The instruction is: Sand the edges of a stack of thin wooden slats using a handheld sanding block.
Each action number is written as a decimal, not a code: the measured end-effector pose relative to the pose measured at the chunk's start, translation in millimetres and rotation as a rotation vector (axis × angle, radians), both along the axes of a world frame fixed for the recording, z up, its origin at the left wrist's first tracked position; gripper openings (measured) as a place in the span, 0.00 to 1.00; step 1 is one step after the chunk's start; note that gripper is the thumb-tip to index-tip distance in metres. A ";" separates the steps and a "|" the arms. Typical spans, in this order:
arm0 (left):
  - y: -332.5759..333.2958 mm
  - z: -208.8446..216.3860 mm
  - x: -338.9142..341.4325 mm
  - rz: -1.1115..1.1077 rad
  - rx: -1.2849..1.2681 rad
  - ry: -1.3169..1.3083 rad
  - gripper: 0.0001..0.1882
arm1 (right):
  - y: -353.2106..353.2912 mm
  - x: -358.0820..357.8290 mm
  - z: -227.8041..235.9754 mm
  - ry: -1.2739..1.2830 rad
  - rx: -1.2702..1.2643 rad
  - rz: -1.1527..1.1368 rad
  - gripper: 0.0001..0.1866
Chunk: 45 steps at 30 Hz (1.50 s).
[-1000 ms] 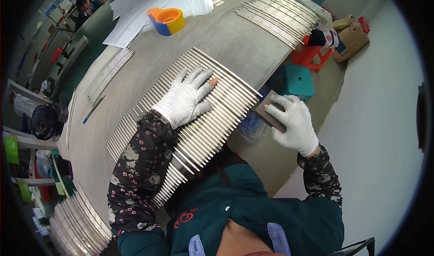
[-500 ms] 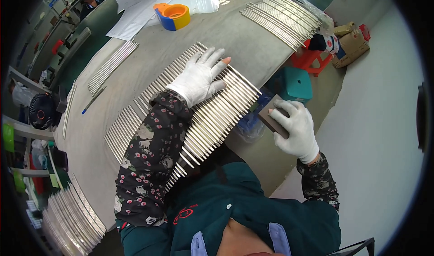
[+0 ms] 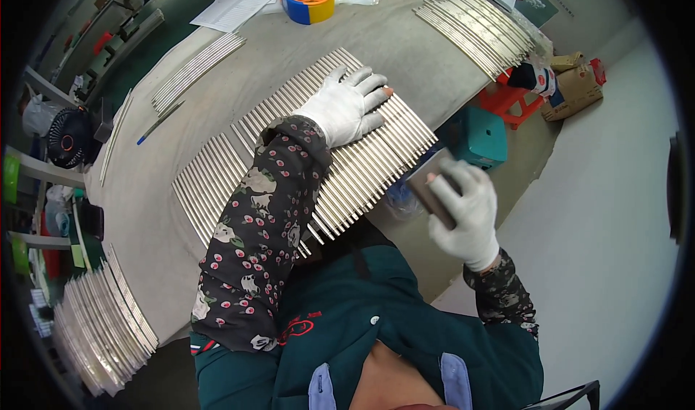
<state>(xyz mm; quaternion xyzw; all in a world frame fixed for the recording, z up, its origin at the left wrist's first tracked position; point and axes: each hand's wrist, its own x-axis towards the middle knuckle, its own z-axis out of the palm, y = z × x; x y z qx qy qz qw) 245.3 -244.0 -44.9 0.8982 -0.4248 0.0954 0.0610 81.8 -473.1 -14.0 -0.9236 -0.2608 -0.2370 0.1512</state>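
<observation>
Slim silvery metal rods lie side by side in a wide row along the table's near edge. My left hand, in a white glove with a bare fingertip showing, rests flat across them with its fingers apart. To the right, just off the rods' ends, my right hand is gloved in white too. It grips a flat, dark brown rectangular block, slightly blurred by motion. My left sleeve covers part of the row, and some rods stick out unevenly beside it.
On the grey table are a tape dispenser, white paper sheets, a pen and further rod bundles. Another rod stack lies far right. A teal stool and red stool stand beyond the right edge.
The head view has shifted, so the table sits further right and higher in it. My right hand with the block has moved slightly nearer the rods' ends. My left hand stays on the rods.
</observation>
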 end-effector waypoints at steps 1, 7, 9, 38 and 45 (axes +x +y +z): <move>1.7 1.9 -1.8 0.006 0.003 0.020 0.28 | 15.8 -11.7 -2.9 0.070 -0.045 0.035 0.28; 25.0 11.4 -18.6 0.041 -0.029 0.005 0.29 | 32.2 -20.4 -12.0 0.137 0.006 0.014 0.30; 48.7 18.5 -28.7 0.022 -0.057 -0.052 0.31 | 22.8 -28.7 -8.9 0.158 -0.027 0.003 0.30; 101.6 5.5 -93.2 0.121 0.086 0.012 0.32 | 98.5 -49.5 22.0 0.219 -0.049 0.405 0.28; 93.8 3.6 -87.1 0.142 0.044 0.046 0.31 | 74.1 -11.5 10.3 -0.108 -0.009 0.042 0.26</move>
